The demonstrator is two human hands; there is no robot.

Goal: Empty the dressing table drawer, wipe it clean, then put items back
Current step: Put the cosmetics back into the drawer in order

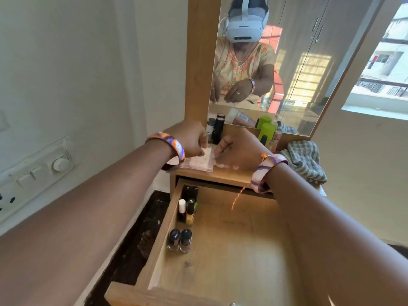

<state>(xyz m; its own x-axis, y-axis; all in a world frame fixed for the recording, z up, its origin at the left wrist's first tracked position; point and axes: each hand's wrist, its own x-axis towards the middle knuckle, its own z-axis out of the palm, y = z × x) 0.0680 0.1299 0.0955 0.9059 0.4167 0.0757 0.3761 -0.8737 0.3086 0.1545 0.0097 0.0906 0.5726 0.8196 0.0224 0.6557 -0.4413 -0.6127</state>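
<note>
Head view: both hands over counter (223,174) top, working flat clear packet (199,162) lying there. Left hand (191,140) pinches packet's near-left edge; right hand (231,151) curls fingers on its right edge. Drawer (242,250) pulled open below, nail polish bottles (180,240) and taller bottles (187,209) along its left wall. Checked cloth (305,161) at counter's right, green-capped bottle (267,131) by mirror (298,62)
</note>
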